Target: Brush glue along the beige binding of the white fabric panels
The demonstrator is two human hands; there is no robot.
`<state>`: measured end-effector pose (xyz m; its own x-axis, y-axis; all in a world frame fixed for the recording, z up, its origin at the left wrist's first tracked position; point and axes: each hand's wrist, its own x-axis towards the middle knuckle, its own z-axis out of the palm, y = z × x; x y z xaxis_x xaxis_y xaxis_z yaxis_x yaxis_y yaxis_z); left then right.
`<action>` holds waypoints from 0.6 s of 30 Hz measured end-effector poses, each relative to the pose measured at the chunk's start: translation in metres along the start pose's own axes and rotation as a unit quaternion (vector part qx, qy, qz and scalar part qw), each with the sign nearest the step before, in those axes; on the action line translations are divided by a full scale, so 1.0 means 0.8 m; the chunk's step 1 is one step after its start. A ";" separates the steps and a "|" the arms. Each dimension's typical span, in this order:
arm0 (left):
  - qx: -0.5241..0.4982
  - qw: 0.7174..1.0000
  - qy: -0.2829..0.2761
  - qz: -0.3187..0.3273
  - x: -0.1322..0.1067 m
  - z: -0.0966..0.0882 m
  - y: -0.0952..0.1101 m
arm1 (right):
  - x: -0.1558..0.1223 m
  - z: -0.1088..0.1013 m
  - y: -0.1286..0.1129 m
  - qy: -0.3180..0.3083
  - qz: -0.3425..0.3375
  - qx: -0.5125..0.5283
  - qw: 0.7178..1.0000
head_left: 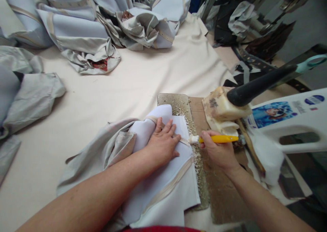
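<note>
My left hand [163, 142] lies flat with fingers spread on a folded white and grey fabric piece [155, 181], pressing it down near its beige seam strip. My right hand [217, 150] is closed around a yellow-handled brush [217, 139], whose white, glue-coated tip touches the fabric edge beside my left fingers. The fabric's right edge rests on a glue-crusted board [178, 104] on the cream-covered table [122, 85].
A glue-smeared pot [222, 111] with a black handle [258, 84] stands just behind my right hand. A white plastic jug [293, 123] lies at the right. Heaps of grey fabric pieces [84, 24] fill the table's back and left side [28, 96].
</note>
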<state>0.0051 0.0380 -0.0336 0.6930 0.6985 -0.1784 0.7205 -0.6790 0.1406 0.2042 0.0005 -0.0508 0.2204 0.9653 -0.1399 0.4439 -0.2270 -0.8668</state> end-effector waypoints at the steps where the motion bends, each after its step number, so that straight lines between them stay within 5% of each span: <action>1: 0.001 1.000 -0.002 0.000 0.000 0.000 0.000 | 0.006 0.004 -0.001 0.003 -0.011 0.009 1.000; 8: -0.004 1.000 -0.010 -0.003 0.000 -0.003 0.001 | 0.047 0.024 -0.012 0.033 -0.050 0.059 0.996; 15: -0.002 1.000 -0.006 0.002 0.001 0.001 0.000 | -0.033 0.003 -0.007 -0.008 0.021 -0.014 1.000; 18: 0.003 1.000 -0.002 0.002 0.000 0.000 0.000 | -0.036 0.002 -0.005 -0.004 0.013 0.013 1.000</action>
<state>0.0054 0.0377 -0.0338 0.6951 0.6954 -0.1822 0.7182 -0.6827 0.1345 0.1947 -0.0260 -0.0443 0.2249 0.9601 -0.1662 0.4147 -0.2487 -0.8753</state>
